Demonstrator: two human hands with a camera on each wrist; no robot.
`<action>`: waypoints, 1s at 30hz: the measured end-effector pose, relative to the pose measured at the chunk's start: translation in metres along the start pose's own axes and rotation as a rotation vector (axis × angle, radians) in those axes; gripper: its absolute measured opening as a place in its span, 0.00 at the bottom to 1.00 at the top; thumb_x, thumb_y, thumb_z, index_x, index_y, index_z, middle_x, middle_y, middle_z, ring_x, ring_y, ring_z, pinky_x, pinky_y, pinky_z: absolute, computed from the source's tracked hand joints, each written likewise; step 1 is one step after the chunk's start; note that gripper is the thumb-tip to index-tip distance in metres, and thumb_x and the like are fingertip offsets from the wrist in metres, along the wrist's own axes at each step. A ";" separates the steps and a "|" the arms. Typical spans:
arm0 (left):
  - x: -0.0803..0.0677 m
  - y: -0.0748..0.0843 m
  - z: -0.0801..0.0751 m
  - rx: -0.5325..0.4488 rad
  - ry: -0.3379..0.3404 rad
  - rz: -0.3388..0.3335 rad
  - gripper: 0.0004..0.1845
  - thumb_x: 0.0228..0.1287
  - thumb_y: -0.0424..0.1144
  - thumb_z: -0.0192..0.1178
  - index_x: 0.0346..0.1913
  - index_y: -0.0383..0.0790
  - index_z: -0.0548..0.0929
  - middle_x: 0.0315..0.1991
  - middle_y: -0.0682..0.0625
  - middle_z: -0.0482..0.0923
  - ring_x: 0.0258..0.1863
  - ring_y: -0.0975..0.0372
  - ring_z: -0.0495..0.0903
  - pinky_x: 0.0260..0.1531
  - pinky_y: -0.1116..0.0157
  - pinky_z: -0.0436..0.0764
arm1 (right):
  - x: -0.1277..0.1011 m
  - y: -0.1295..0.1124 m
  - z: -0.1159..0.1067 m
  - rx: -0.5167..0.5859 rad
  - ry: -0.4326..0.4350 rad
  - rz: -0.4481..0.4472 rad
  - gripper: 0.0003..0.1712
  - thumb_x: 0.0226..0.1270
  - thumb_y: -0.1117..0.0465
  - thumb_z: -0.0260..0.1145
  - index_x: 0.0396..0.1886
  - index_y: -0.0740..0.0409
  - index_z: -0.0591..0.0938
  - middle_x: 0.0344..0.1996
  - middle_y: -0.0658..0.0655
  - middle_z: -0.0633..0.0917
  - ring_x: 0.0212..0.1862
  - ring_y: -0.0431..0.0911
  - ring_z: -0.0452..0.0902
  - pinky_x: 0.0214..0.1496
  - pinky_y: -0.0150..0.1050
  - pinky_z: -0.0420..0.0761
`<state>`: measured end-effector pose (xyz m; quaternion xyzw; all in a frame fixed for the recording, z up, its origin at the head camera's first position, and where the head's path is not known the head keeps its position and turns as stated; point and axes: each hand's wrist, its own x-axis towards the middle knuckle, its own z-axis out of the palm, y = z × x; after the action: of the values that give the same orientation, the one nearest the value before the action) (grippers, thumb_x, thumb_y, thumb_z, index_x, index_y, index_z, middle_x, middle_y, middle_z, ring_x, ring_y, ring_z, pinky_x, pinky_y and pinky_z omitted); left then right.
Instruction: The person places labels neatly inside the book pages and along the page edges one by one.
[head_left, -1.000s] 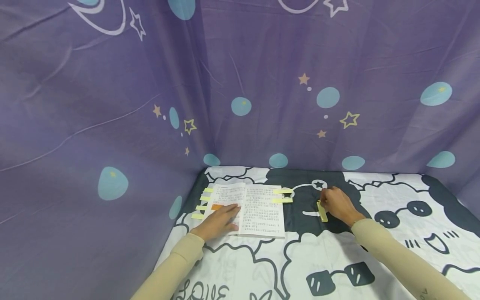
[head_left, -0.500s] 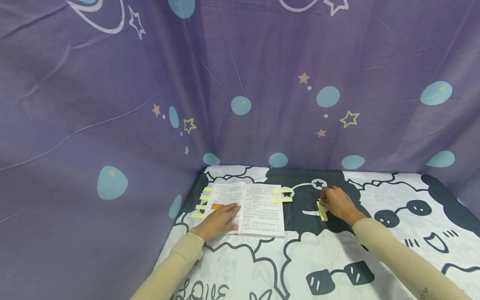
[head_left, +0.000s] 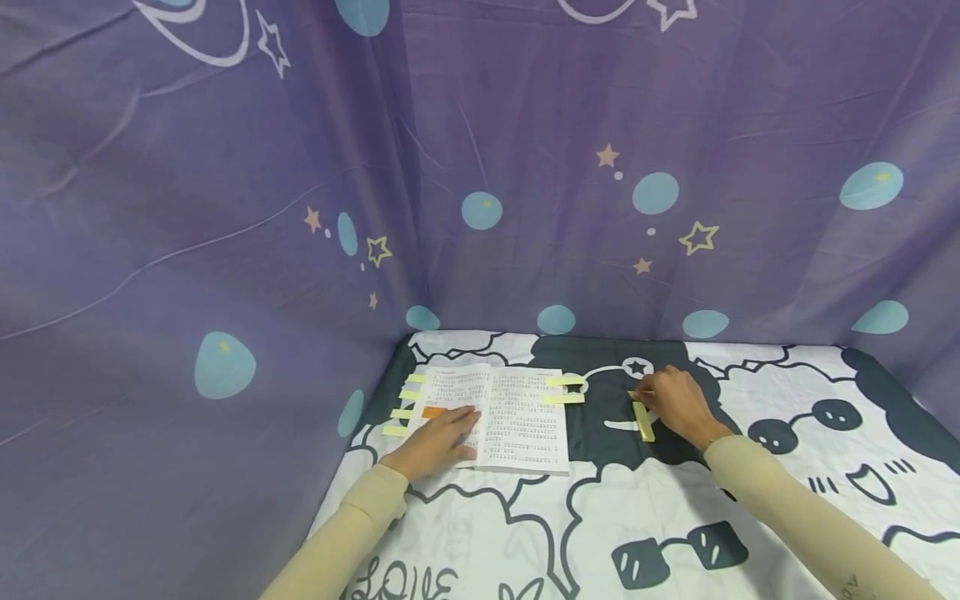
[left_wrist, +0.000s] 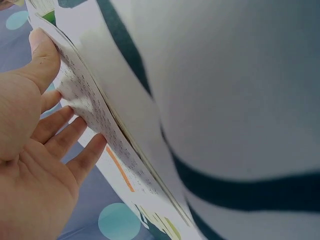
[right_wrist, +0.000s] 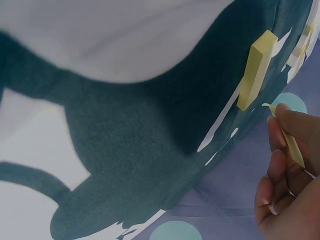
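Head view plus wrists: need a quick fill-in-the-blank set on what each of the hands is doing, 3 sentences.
1. The left hand lies flat on the open ____.
2. The right hand pinches a single yellow ____ beside the pad of them.
3. The pad rests on the ____ patch of the printed tablecloth.

Missing words: book; sticky strip; dark
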<state>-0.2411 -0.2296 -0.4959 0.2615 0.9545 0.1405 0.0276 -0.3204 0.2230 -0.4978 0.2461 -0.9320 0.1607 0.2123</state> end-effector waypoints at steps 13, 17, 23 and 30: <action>0.000 0.001 -0.002 0.009 -0.001 0.000 0.40 0.70 0.51 0.65 0.78 0.36 0.66 0.79 0.42 0.60 0.77 0.49 0.60 0.75 0.51 0.64 | 0.006 -0.005 0.006 -0.003 0.056 -0.102 0.06 0.54 0.69 0.80 0.28 0.55 0.91 0.26 0.50 0.90 0.27 0.46 0.71 0.28 0.42 0.75; 0.000 0.002 -0.002 -0.002 -0.009 -0.003 0.39 0.71 0.50 0.65 0.78 0.36 0.65 0.79 0.41 0.59 0.77 0.49 0.60 0.75 0.50 0.63 | 0.007 -0.008 0.006 -0.005 0.057 -0.133 0.06 0.53 0.69 0.80 0.28 0.56 0.91 0.26 0.49 0.90 0.28 0.46 0.72 0.29 0.42 0.75; 0.001 0.003 -0.003 0.009 -0.004 0.002 0.40 0.71 0.51 0.65 0.78 0.36 0.66 0.79 0.41 0.60 0.77 0.49 0.60 0.75 0.51 0.64 | 0.009 -0.014 0.008 -0.010 0.052 -0.150 0.07 0.53 0.68 0.81 0.30 0.55 0.91 0.28 0.50 0.90 0.30 0.47 0.73 0.32 0.45 0.77; 0.001 0.002 -0.002 -0.004 -0.010 -0.005 0.39 0.71 0.50 0.65 0.78 0.36 0.65 0.79 0.41 0.59 0.77 0.49 0.60 0.75 0.50 0.64 | 0.012 -0.025 0.010 0.017 0.041 -0.149 0.07 0.53 0.69 0.80 0.30 0.55 0.92 0.29 0.50 0.90 0.31 0.46 0.73 0.32 0.45 0.77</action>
<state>-0.2410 -0.2280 -0.4932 0.2595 0.9548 0.1409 0.0330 -0.3196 0.1933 -0.4960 0.3130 -0.9052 0.1573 0.2406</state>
